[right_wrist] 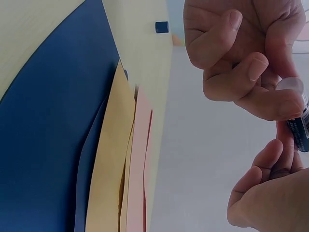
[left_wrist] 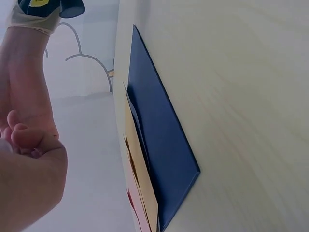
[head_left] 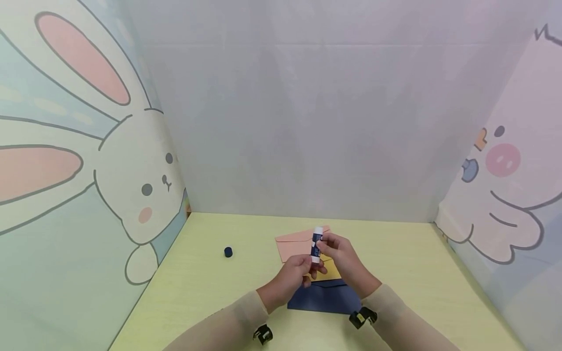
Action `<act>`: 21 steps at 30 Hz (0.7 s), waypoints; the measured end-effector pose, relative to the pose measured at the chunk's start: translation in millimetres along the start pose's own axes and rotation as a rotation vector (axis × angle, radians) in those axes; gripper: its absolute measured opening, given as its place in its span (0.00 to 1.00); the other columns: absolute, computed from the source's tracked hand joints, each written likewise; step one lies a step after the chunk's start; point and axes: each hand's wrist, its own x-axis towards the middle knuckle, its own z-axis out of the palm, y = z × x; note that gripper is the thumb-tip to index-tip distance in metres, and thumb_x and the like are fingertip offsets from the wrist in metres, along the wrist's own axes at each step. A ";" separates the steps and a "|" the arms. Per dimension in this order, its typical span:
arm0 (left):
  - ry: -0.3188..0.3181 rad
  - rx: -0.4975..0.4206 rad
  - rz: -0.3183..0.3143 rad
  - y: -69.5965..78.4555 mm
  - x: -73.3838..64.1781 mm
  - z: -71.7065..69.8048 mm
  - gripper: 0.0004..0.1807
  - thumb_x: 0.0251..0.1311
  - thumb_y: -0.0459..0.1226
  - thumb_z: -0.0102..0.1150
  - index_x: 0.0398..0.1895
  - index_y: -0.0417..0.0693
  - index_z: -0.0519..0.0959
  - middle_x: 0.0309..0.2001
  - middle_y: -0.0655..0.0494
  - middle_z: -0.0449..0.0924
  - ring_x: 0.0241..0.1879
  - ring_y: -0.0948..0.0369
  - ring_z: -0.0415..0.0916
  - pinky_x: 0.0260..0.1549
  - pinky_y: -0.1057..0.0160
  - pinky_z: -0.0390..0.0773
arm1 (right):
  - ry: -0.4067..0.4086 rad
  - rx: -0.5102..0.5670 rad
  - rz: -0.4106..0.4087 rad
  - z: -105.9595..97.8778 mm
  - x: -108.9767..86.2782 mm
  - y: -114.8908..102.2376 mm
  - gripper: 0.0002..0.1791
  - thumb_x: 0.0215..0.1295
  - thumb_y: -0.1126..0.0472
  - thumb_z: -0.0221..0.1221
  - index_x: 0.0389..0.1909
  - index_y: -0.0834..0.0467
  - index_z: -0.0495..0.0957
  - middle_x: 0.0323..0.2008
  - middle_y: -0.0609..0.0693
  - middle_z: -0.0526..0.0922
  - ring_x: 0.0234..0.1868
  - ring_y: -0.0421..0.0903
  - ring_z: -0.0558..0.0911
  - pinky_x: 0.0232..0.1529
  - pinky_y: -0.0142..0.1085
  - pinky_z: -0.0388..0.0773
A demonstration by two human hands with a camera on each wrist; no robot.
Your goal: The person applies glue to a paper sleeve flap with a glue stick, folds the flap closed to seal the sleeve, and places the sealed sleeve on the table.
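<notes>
Upright between both hands is a glue stick [head_left: 315,246] with a dark blue label, its white top uncapped. My left hand [head_left: 293,274] pinches its whitish lower end between thumb and fingers. Higher up, my right hand [head_left: 343,253] grips the labelled body from the right side. In the right wrist view the glue stick [right_wrist: 300,129] shows at the right edge, with the left fingers around its clear end. Beneath the hands lie overlapping envelopes: a dark blue one [head_left: 320,300] in front, a yellow one [head_left: 331,274] in the middle, a pink one [head_left: 290,249] behind.
A small dark blue cap [head_left: 228,252] stands on the pale yellow table [head_left: 197,287] to the left of the envelopes. Cartoon-printed panels rise at both sides, and a plain grey backdrop [head_left: 298,122] closes off the rear edge.
</notes>
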 end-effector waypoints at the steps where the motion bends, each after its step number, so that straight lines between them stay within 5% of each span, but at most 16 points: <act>1: -0.006 -0.009 -0.007 0.0 0.3 -0.2 0.25 0.98 0.43 0.45 0.66 0.33 0.86 0.52 0.51 0.94 0.45 0.59 0.76 0.38 0.68 0.76 | 0.001 -0.002 0.000 0.1 -0.2 -0.2 0.18 0.93 0.60 0.60 0.66 0.73 0.81 0.47 0.49 0.85 0.55 0.48 0.82 0.73 0.51 0.76; 15: -0.020 -0.006 -0.022 0.1 1.5 -0.8 0.27 0.98 0.45 0.44 0.70 0.32 0.85 0.52 0.53 0.91 0.47 0.58 0.78 0.40 0.66 0.77 | -0.009 -0.001 -0.009 -2.0 -2.6 -2.5 0.17 0.94 0.59 0.60 0.64 0.71 0.81 0.47 0.50 0.85 0.55 0.49 0.81 0.71 0.49 0.76; 21: -0.014 0.137 0.004 0.4 2.0 -19.5 0.27 0.97 0.51 0.50 0.71 0.40 0.86 0.57 0.47 0.91 0.49 0.58 0.80 0.42 0.64 0.79 | 0.012 -0.018 0.000 -6.5 -3.8 -4.6 0.17 0.94 0.57 0.60 0.66 0.68 0.80 0.53 0.53 0.86 0.57 0.49 0.81 0.69 0.44 0.76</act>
